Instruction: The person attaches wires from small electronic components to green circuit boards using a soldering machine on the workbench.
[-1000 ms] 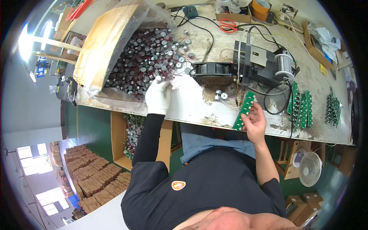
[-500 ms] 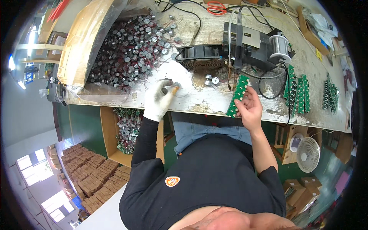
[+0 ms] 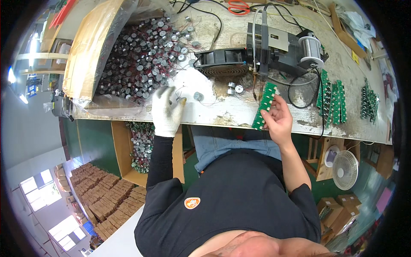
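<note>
My left hand (image 3: 167, 113), in a white glove, hovers over the near edge of the bench with its fingers apart. Just right of its fingertips, a small round metal motor (image 3: 198, 96) with thin wires lies on the white patch of the bench, not touching the glove. My bare right hand (image 3: 278, 119) grips a long green circuit board strip (image 3: 268, 95) between thumb and fingers, tilted upright at the bench's edge. Left of the strip, a few more small motors (image 3: 238, 88) sit together. Beside them a soldering iron (image 3: 255, 81) points downward.
A large heap of wired motors (image 3: 141, 60) spills from a plastic-lined carton (image 3: 87, 51). Behind the hands stand a black fan (image 3: 224, 60) and a dark machine with a solder wire spool (image 3: 310, 49). More green board strips (image 3: 336, 103) lie at right. Below is an open box of parts (image 3: 122, 150).
My left hand has moved left, away from the motor, which now rests on the bench, and its fingers have spread. The right hand still holds the board strip in nearly the same place.
</note>
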Available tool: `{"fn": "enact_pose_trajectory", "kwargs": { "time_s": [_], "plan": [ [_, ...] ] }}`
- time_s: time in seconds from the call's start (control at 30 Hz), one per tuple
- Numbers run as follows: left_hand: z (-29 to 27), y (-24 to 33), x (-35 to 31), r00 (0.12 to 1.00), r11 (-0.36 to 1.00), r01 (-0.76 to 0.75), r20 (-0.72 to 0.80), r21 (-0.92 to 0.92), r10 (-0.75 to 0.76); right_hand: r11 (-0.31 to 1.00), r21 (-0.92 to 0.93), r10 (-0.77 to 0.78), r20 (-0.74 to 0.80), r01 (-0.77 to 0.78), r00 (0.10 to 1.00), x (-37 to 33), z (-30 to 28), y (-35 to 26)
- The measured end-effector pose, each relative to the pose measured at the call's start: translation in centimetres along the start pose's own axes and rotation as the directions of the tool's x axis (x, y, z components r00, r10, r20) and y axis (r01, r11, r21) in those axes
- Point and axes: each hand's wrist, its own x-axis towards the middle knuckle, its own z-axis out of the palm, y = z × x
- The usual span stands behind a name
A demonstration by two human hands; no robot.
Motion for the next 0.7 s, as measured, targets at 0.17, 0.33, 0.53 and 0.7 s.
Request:
{"fn": "enact_pose_trajectory", "kwargs": {
  "time_s": [0.17, 0.33, 0.53, 0.7],
  "plan": [
    [0.6, 2.5, -1.1, 0.999, 0.991, -0.027, -0.051, -0.131, 0.021, 1.0, -0.01, 0.007, 0.006, -0.007, 1.0, 0.0, -0.1, 0.0],
    [2.6, 4.5, -1.2, 0.905, 0.96, -0.279, 0.33, -0.018, 0.27, 1.0, 0.009, 0.0, 0.004, 0.0, 1.0, 0.0, 0.0, -0.1],
    [2.5, 5.3, -0.6, 0.906, 0.97, -0.242, 0.355, -0.014, 0.231, 1.0, 0.022, 0.016, 0.003, -0.016, 1.0, -0.1, -0.2, -0.1],
    [2.8, 7.4, -1.7, 0.919, 0.92, 0.17, 0.394, -0.353, -0.019, 0.999, 0.035, 0.01, 0.002, -0.01, 1.0, -0.1, -0.3, 0.1]
  ]
}}
